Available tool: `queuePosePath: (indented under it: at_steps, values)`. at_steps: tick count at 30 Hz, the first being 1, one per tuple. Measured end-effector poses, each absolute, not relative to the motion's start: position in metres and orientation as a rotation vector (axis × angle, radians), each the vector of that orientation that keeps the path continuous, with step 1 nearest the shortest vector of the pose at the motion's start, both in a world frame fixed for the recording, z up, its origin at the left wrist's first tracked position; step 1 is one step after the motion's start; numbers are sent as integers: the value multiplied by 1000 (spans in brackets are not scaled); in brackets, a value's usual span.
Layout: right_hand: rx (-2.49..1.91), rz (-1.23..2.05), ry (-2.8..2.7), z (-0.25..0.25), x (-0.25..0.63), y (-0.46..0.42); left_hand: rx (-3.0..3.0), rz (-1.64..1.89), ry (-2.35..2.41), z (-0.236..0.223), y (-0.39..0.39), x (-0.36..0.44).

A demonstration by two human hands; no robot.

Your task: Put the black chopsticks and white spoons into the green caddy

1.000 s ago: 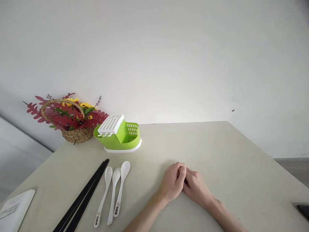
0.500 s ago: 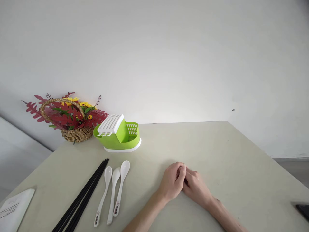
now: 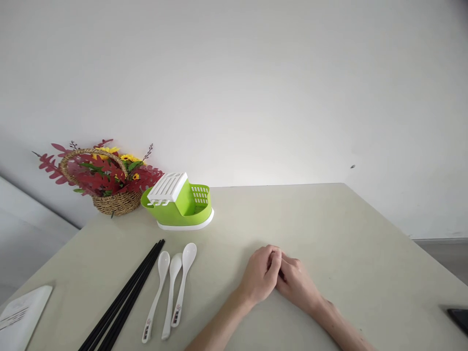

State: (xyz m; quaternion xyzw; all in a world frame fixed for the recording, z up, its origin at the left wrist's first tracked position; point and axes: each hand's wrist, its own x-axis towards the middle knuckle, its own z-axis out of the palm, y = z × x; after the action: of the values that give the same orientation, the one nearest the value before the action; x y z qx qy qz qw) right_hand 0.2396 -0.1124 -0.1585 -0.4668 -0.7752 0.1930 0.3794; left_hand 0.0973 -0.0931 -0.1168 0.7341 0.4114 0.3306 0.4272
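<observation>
My left hand (image 3: 260, 276) and my right hand (image 3: 298, 285) rest on the beige table (image 3: 329, 229), clasped together with fingers curled; the left lies partly over the right and nothing shows between them. To their left lie three white spoons (image 3: 171, 292) side by side, bowls pointing away from me. Several black chopsticks (image 3: 126, 297) lie in a bundle left of the spoons. A green cutlery holder (image 3: 180, 202) with a white slotted lid stands further back.
A wicker basket (image 3: 109, 187) of red and yellow artificial flowers stands at the back left against the white wall. A white paper sheet (image 3: 22, 314) lies at the near left corner. A dark flat object (image 3: 458, 317) sits at the right edge.
</observation>
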Motion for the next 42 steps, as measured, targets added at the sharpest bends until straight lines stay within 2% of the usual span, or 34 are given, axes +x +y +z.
queuePosePath:
  at_steps: [42]
  values:
    - [-1179, 467, -1984, -162, 239, -111, 1826, 837, 1019, -115, -93, 97]
